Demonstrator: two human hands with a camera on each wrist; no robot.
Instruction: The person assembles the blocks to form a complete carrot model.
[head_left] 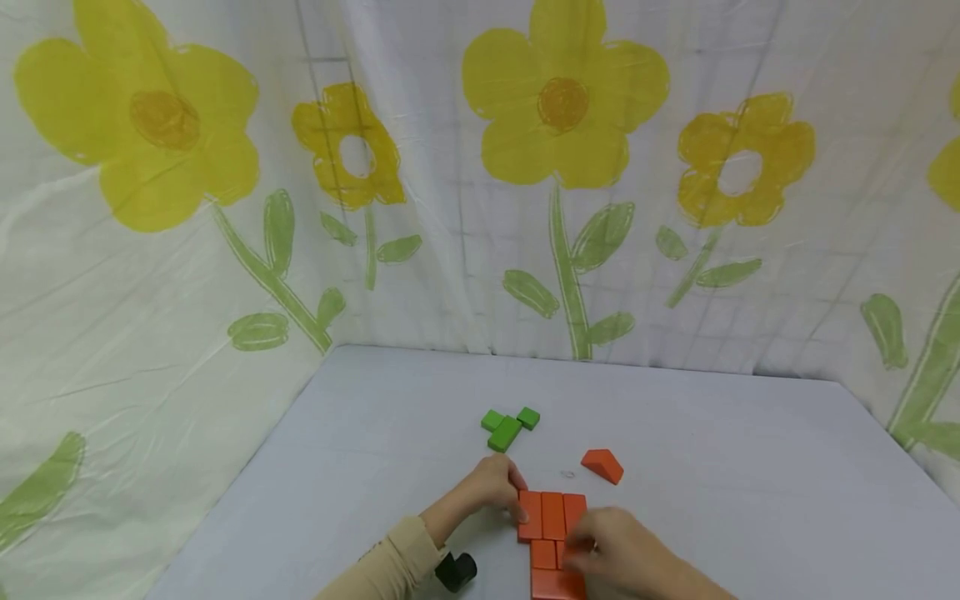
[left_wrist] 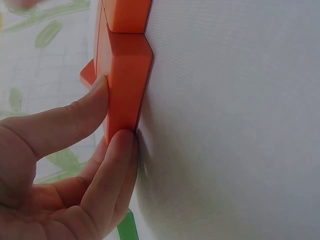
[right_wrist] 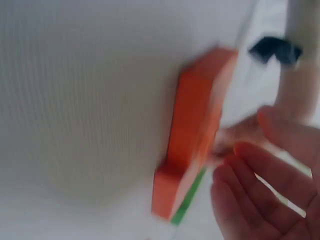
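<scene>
My right hand (head_left: 618,550), loosely curled, seemingly empty, is beside the orange-block layout (head_left: 543,554) on the table (head_left: 360,467); my left hand (head_left: 491,483) pinches its far-left block (head_left: 529,510); I seem to be squaring rows, needing even pressure next; beyond lie an orange wedge (head_left: 603,465), then green blocks (head_left: 505,434).

Curtain (head_left: 420,292): we see soft, even light, source out of frame.
Tabletop (left_wrist: 240,125): we log it dim and grey in left wrist view, soft shadow beside left hand (left_wrist: 65,200).
Right hand (head_left: 622,546): blurred in head view.
Orange blocks (right_wrist: 192,120): we find them smeared in right wrist view, edges soft.
</scene>
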